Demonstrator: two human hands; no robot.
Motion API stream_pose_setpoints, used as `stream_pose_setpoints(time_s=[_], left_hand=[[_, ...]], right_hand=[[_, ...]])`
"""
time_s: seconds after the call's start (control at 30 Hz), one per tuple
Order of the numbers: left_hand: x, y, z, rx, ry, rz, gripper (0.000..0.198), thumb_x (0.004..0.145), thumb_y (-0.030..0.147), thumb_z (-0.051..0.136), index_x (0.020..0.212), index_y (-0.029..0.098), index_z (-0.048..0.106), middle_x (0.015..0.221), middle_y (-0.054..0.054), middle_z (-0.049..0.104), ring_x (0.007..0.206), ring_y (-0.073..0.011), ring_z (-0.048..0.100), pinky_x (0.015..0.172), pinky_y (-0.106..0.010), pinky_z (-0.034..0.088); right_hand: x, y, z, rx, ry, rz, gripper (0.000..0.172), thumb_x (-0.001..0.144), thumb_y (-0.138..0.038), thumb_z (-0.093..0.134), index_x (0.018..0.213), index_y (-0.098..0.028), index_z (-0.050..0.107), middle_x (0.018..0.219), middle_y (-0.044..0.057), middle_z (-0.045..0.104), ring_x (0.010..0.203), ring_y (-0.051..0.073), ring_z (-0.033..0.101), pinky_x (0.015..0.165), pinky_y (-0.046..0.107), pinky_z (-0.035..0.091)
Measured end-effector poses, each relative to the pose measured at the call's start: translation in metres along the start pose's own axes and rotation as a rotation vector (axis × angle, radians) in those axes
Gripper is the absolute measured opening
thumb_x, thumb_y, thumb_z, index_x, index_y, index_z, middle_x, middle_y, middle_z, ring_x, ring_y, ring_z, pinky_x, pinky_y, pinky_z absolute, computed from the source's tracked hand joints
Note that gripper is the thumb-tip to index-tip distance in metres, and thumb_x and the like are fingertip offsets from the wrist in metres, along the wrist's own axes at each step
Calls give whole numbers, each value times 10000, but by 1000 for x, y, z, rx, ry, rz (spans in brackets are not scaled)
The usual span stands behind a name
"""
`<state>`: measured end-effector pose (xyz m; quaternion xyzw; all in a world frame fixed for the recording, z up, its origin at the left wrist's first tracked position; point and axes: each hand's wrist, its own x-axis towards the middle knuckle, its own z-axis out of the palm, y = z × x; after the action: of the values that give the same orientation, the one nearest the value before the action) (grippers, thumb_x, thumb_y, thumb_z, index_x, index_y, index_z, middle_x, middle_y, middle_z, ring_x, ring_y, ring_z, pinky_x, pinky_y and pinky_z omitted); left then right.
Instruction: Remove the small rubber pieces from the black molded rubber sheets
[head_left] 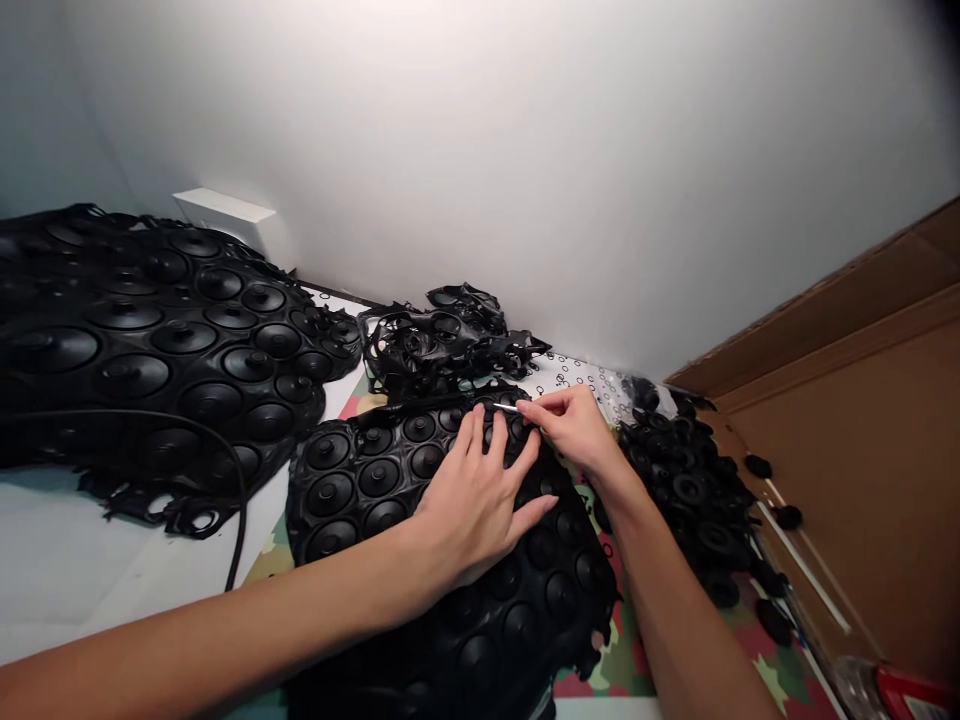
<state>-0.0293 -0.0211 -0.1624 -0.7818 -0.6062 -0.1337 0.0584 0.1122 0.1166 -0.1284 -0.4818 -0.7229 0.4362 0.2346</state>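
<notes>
A black molded rubber sheet (379,477) with rows of round raised parts lies in front of me. My left hand (476,490) rests on it, palm down with fingers spread. Between the pinched fingers of my right hand (566,425) is a thin white stick-like tool (507,408). Its tip meets the sheet's far edge, close to my left fingertips. What the tip looks like is too small to make out.
More rubber sheets (187,340) are piled at the left, with a black cable (238,470) across them. Torn rubber scrap (442,340) lies behind. Loose black rubber rings (686,490) heap at the right beside a cardboard box (847,400). A white wall (525,150) stands at the back.
</notes>
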Motion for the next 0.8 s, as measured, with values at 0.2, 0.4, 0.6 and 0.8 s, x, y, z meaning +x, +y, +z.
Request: stream_pose_setpoints(time_s=[0.2, 0.4, 0.6, 0.8], left_hand=[[3, -2, -4, -8, -34, 12, 806, 1092, 705, 476, 1690, 168, 526, 1603, -322, 580, 1566, -554, 460, 1276, -653, 389], [1, 1, -6, 9, -75, -7, 778, 1103, 669, 478, 1719, 193, 482, 1631, -315, 555, 1577, -557, 445, 1260, -665, 391], [-3, 9, -5, 55, -82, 3, 842, 1105, 670, 495, 1731, 110, 437, 1701, -347, 427, 1602, -527, 427, 1275, -651, 368], [-7, 11, -9, 126, -141, 14, 935, 1075, 673, 575, 1692, -18, 444, 1624, -363, 514, 1608, -488, 438, 1336, -592, 290]], right_hand=[[-6, -12, -2, 167, -27, -24, 480, 765, -601, 873, 629, -150, 784, 527, -3, 545, 530, 103, 367, 524, 280, 320], [-10, -23, -25, -127, 98, -13, 493, 867, -618, 796, 668, -167, 788, 537, 10, 558, 540, 147, 457, 543, 300, 359], [-22, -22, -66, -875, 145, 195, 369, 910, -433, 791, 609, -220, 773, 549, 56, 632, 562, 199, 539, 600, 348, 321], [-26, -25, -61, -594, -33, -10, 523, 945, -583, 745, 592, -199, 707, 507, 16, 526, 496, 147, 399, 525, 331, 279]])
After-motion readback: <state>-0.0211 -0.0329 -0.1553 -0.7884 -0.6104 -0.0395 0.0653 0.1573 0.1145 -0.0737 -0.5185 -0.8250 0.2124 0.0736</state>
